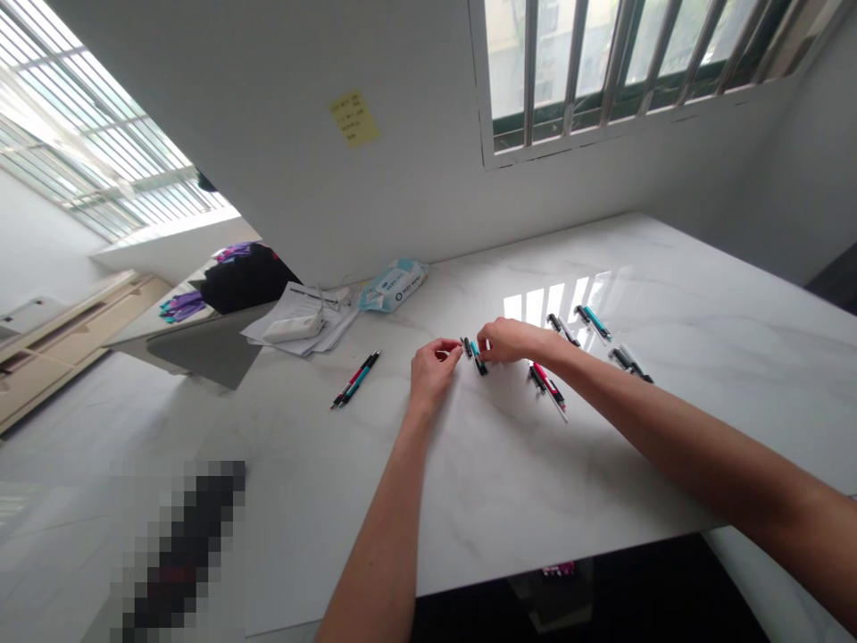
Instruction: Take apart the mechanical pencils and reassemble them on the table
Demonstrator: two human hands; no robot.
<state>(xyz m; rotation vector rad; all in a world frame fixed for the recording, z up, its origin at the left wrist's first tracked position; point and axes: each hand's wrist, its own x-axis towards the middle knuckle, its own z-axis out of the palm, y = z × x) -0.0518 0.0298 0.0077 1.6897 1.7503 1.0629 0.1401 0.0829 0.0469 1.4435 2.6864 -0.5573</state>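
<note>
Both my hands meet over the white marble table (509,482). My left hand (434,368) is curled in a pinch; what its fingertips hold is too small to name. My right hand (510,340) is closed on a teal and black pen piece (476,355) just left of its fingers. A red and black pen (547,385) lies right under my right wrist. Two assembled pens, one red and one teal (356,379), lie side by side to the left of my left hand.
More pen parts lie to the right: a black one (561,328), a teal one (593,321) and black pieces (629,361). A wet wipes pack (392,285), papers with a white box (298,326) and a dark bag (245,277) sit at the back left.
</note>
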